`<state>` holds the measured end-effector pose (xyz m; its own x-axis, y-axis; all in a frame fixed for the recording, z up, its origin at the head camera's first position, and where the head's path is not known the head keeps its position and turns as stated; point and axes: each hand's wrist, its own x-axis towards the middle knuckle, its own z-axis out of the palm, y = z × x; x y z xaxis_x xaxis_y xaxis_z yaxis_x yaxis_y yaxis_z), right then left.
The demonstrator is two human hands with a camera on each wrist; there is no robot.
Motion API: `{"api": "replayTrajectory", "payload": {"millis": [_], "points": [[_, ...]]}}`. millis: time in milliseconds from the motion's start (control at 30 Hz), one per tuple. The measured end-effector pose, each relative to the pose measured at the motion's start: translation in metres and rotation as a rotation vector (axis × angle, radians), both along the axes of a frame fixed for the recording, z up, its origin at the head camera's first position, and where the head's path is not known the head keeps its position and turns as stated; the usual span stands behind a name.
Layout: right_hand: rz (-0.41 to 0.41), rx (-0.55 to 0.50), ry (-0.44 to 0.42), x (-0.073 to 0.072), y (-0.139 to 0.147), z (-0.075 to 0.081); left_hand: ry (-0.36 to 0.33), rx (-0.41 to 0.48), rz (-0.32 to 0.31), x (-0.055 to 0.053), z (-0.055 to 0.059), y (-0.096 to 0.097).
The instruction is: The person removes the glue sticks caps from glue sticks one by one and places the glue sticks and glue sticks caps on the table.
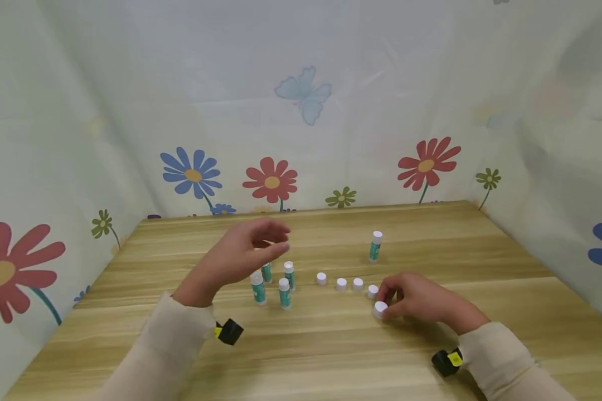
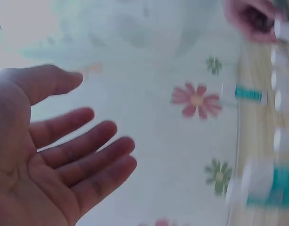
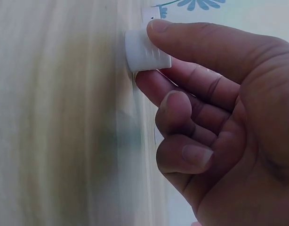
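My right hand (image 1: 418, 298) pinches a white cap (image 3: 147, 51) between thumb and fingers, low at the wooden table's surface. Beside it, several more white caps (image 1: 341, 284) stand in a slightly bent row running to the left. My left hand (image 1: 246, 250) is raised over a cluster of small teal-labelled bottles (image 1: 285, 295), holding nothing, its thumb apart from loosely bent fingers. Those bottles stand upright, and the hand partly hides the rear ones in the head view. In the left wrist view the palm (image 2: 22, 179) faces the camera with fingers spread.
One more teal-labelled bottle (image 1: 375, 248) with a white top stands apart, behind the row of caps. A pale sheet printed with flowers (image 1: 272, 182) and a butterfly (image 1: 305, 94) hangs around the wooden table (image 1: 331, 356) at the back and sides.
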<state>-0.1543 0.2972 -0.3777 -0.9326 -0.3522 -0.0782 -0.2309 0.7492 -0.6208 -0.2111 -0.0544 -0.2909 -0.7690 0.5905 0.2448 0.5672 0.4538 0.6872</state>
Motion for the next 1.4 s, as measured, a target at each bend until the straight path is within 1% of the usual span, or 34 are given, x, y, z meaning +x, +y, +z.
{"api": "replayTrajectory", "payload": {"millis": [67, 133, 200, 300, 400, 567, 767, 900, 1000, 1233, 1400], "points": [[0.006, -0.011, 0.000, 0.001, 0.000, -0.002, -0.010, 0.012, -0.011, 0.002, 0.003, 0.024], [0.012, -0.012, 0.004, 0.001, 0.001, -0.004, -0.029, 0.022, -0.024, 0.003, 0.003, 0.047], [0.010, -0.012, -0.004, 0.001, 0.001, -0.005, -0.062, 0.029, -0.025, 0.001, 0.002, 0.067], [0.015, -0.005, -0.004, 0.001, 0.002, -0.004, -0.115, 0.049, -0.012, -0.001, 0.001, 0.092], [0.031, 0.001, 0.011, 0.000, 0.002, -0.001, -0.174, 0.081, 0.023, -0.005, 0.000, 0.114], [0.042, 0.004, 0.028, 0.000, 0.003, 0.002, -0.281, 0.145, 0.072, -0.015, -0.012, 0.150], [0.049, 0.021, 0.051, 0.002, 0.002, 0.003, -0.385, 0.221, 0.130, -0.029, -0.034, 0.186], [0.068, 0.021, 0.072, 0.002, 0.002, 0.002, -0.461, 0.289, 0.169, -0.037, -0.051, 0.204], [0.073, 0.015, 0.073, 0.001, 0.003, 0.000, -0.484, 0.307, 0.195, -0.042, -0.062, 0.213], [0.075, 0.004, 0.078, 0.001, 0.004, -0.002, -0.471, 0.279, 0.255, -0.051, -0.080, 0.223], [0.074, -0.009, 0.069, 0.002, 0.004, -0.002, -0.426, 0.273, 0.276, -0.056, -0.089, 0.229]]}}
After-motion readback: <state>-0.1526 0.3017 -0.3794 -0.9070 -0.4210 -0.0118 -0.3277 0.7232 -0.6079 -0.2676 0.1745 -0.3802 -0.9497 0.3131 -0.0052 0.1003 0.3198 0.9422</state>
